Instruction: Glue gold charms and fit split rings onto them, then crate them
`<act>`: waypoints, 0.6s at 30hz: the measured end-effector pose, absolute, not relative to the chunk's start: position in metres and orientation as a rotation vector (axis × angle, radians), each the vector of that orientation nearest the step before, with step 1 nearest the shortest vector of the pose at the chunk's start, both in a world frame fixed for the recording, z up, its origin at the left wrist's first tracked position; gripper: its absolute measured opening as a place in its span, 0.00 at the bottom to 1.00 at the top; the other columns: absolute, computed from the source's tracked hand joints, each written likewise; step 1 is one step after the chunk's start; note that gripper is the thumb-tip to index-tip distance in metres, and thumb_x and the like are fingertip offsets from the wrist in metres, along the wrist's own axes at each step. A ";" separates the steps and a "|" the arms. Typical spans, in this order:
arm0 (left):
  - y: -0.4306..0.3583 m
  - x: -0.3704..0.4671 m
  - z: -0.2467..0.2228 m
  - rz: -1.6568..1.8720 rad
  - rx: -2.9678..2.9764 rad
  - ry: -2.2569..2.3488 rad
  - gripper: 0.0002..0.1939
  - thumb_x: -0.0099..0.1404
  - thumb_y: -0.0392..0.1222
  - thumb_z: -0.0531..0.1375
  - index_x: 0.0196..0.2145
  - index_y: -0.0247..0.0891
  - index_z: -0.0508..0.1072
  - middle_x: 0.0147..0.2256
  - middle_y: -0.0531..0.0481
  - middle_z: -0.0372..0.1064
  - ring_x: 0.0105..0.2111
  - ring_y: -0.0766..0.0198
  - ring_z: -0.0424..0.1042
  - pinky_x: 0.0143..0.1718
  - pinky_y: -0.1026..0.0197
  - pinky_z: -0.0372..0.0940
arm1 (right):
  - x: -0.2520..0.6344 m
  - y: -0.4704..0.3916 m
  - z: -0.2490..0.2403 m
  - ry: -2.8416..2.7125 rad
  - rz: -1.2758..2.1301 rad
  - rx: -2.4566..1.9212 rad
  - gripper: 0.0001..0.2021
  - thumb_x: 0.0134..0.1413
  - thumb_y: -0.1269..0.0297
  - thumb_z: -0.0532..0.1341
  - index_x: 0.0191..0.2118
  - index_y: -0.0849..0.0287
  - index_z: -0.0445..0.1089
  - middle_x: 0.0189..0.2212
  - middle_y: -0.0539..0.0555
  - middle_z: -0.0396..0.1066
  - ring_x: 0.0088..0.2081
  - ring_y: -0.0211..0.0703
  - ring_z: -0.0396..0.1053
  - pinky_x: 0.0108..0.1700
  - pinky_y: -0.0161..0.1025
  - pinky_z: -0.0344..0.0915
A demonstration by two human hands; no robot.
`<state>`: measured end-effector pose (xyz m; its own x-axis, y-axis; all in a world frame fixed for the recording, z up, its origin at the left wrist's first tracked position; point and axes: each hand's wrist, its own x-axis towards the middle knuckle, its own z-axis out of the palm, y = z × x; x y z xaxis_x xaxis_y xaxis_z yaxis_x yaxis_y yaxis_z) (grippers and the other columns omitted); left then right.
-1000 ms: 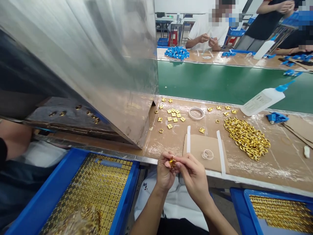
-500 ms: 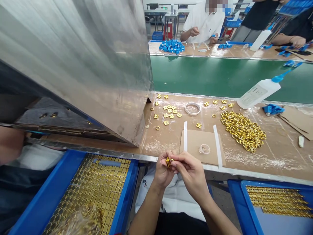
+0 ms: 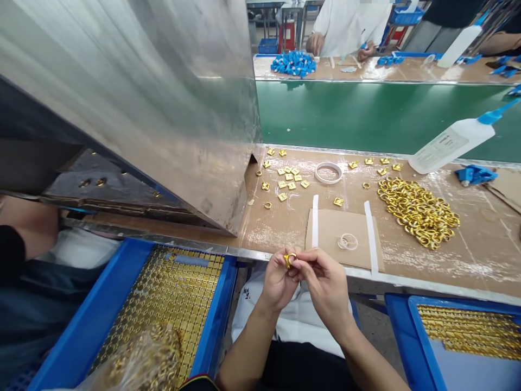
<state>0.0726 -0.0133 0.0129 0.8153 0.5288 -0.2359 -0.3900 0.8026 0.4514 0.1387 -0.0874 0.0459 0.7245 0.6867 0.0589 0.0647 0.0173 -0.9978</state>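
Note:
Between my two hands, just off the bench's front edge, is a small gold ring (image 3: 289,260). My left hand (image 3: 280,279) is closed on it from the left. My right hand (image 3: 325,285) pinches at the ring's right side, its fingertips meeting those of the left. A cardboard pad (image 3: 328,222) held under white strips lies just beyond my hands, with clear thin loops (image 3: 347,241) on it. Farther back are several gold square pieces (image 3: 288,176) and a white tape ring (image 3: 328,172). A heap of gold rings (image 3: 419,212) lies to the right.
A large metal hood (image 3: 195,119) stands at left. Below it, a blue tray (image 3: 77,331) holds gold pieces and a plastic bag (image 3: 138,358). Another blue tray (image 3: 423,347) sits at right. A bottle (image 3: 451,144) leans by the green belt (image 3: 358,111); a co-worker (image 3: 350,30) is beyond.
The view has shifted slightly, and the bench appears higher and to the right. The ring has turned in my fingers, so its loop shows more. The co-worker's hand across the belt has lowered.

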 end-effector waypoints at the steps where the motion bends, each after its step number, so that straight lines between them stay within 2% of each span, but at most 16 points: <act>1: -0.013 0.072 0.014 0.507 0.380 0.379 0.27 0.49 0.59 0.75 0.23 0.35 0.67 0.19 0.60 0.54 0.19 0.74 0.51 0.21 0.71 0.57 | 0.138 -0.089 0.046 -0.683 0.497 -1.519 0.08 0.62 0.59 0.65 0.33 0.56 0.76 0.27 0.52 0.75 0.27 0.40 0.75 0.29 0.36 0.73; 3: -0.013 0.073 0.018 0.514 0.342 0.411 0.26 0.49 0.57 0.75 0.23 0.35 0.68 0.20 0.60 0.54 0.19 0.74 0.50 0.21 0.71 0.56 | 0.136 -0.091 0.048 -0.777 0.399 -1.564 0.05 0.63 0.65 0.63 0.36 0.56 0.77 0.29 0.52 0.76 0.28 0.40 0.75 0.30 0.36 0.74; 7: -0.014 0.074 0.029 0.520 0.281 0.468 0.25 0.47 0.55 0.77 0.23 0.35 0.69 0.22 0.59 0.56 0.20 0.74 0.51 0.22 0.71 0.57 | 0.132 -0.090 0.050 -0.915 0.197 -1.606 0.07 0.63 0.73 0.62 0.39 0.55 0.76 0.31 0.53 0.76 0.30 0.40 0.75 0.32 0.36 0.74; 11: -0.017 0.075 0.038 0.510 0.216 0.539 0.21 0.60 0.52 0.70 0.23 0.35 0.69 0.24 0.57 0.59 0.21 0.73 0.56 0.27 0.68 0.63 | 0.130 -0.087 0.048 -0.964 0.094 -1.595 0.08 0.61 0.77 0.62 0.39 0.56 0.73 0.31 0.51 0.74 0.30 0.38 0.73 0.32 0.33 0.73; 13: -0.017 0.075 0.040 0.496 0.175 0.516 0.20 0.63 0.51 0.69 0.23 0.35 0.70 0.24 0.56 0.61 0.22 0.72 0.58 0.28 0.66 0.64 | 0.129 -0.086 0.046 -0.978 0.072 -1.588 0.08 0.61 0.78 0.62 0.38 0.57 0.73 0.31 0.51 0.73 0.31 0.37 0.73 0.34 0.32 0.73; 18: -0.017 0.072 0.038 0.456 0.125 0.388 0.19 0.51 0.49 0.76 0.25 0.36 0.73 0.26 0.56 0.66 0.26 0.69 0.67 0.32 0.66 0.66 | 0.129 -0.088 0.047 -0.985 0.080 -1.586 0.09 0.61 0.79 0.62 0.38 0.57 0.72 0.32 0.51 0.73 0.33 0.37 0.73 0.36 0.32 0.72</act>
<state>0.0717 -0.0175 0.0378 0.8263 0.4519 -0.3361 -0.4048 0.8915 0.2033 0.1294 -0.0878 0.0472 0.6380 0.6196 0.4572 0.5382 0.0658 -0.8403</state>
